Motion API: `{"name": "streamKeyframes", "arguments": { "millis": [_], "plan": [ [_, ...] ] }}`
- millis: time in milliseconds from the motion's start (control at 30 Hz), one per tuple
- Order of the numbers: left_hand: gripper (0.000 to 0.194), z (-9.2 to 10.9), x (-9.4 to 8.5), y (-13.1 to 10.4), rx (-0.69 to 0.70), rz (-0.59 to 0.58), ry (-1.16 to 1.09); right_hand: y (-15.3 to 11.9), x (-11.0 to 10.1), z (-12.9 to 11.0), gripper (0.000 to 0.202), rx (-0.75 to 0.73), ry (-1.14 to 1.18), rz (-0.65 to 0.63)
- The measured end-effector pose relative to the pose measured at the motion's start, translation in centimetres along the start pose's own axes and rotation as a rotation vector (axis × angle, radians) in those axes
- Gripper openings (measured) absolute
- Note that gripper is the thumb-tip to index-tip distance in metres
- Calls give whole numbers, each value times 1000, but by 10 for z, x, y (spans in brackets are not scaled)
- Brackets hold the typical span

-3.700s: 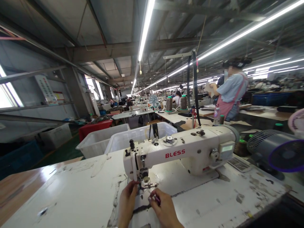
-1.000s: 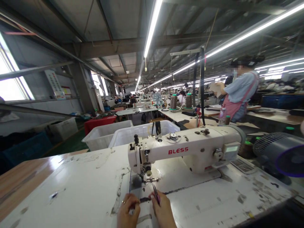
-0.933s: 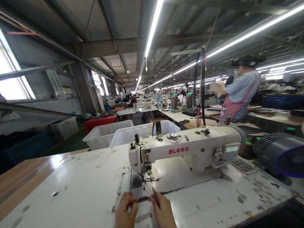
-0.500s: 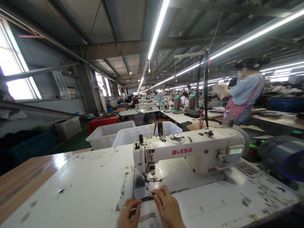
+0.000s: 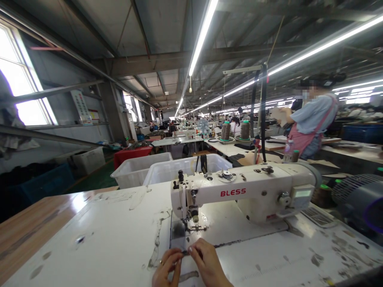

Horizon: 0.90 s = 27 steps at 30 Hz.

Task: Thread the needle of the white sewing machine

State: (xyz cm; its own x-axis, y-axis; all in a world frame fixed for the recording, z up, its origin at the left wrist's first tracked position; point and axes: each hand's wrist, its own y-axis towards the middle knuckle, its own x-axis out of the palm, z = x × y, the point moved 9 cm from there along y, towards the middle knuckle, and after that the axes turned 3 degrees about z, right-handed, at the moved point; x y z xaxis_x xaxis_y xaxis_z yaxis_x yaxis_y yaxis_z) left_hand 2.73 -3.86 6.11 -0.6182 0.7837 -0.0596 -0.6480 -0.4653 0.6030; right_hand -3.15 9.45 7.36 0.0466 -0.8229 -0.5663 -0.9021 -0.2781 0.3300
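My left hand (image 5: pixel 166 271) and my right hand (image 5: pixel 206 266) meet fingertip to fingertip at the near edge of the white sewing table (image 5: pixel 98 235). Both pinch a small dark strip (image 5: pixel 185 252) that lies flat on the table. The strip sits just in front of the presser foot (image 5: pixel 195 226) of the white BLESS sewing machine (image 5: pixel 242 191). A ring shows on my left hand. No tool shows in my right hand from here.
Two white plastic bins (image 5: pixel 167 169) stand behind the table. A dark fan (image 5: pixel 359 203) sits at the right. Thread cones (image 5: pixel 235 130) stand on a farther table. A person in a pink apron (image 5: pixel 311 119) stands at the back right. A wooden tabletop (image 5: pixel 26 231) adjoins on the left.
My hands drew back from the presser foot to the dark strip and closed together on it. The pointed tool seen in my right hand a second ago no longer shows.
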Motion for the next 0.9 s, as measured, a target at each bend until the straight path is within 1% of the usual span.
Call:
{"name": "streamKeyframes", "arguments": {
  "millis": [100,167,233,300,333,367,400,467,567,667,767,833,900],
  "plan": [
    [24,13,2,8,103,-45,32,1,-2,1,44,11,74,19],
    [22,21,7,17,168,-134,52,1,-3,2,48,20,105,11],
    [20,27,18,26,201,-309,58,1,-5,3,52,23,122,-4],
    [18,29,30,31,204,-508,36,2,-8,5,55,12,138,-3],
    [18,30,35,32,202,-589,17,2,-9,6,55,-2,148,0],
    [18,30,38,33,198,-647,-6,3,-10,6,55,-17,156,10],
    [18,29,40,35,188,-677,-32,4,-10,8,54,-29,160,17],
    [18,26,42,39,162,-687,-65,6,-9,11,55,-36,168,35],
    [19,17,43,43,141,-655,-55,9,-5,22,57,14,211,67],
    [17,15,43,44,198,-614,-67,10,4,35,56,87,238,41],
    [15,16,43,45,250,-573,-83,10,8,45,52,125,238,18],
    [15,16,43,44,274,-561,-73,10,7,47,55,140,231,24],
    [14,15,44,43,294,-560,-61,10,5,43,59,152,243,7]
  ]
}}
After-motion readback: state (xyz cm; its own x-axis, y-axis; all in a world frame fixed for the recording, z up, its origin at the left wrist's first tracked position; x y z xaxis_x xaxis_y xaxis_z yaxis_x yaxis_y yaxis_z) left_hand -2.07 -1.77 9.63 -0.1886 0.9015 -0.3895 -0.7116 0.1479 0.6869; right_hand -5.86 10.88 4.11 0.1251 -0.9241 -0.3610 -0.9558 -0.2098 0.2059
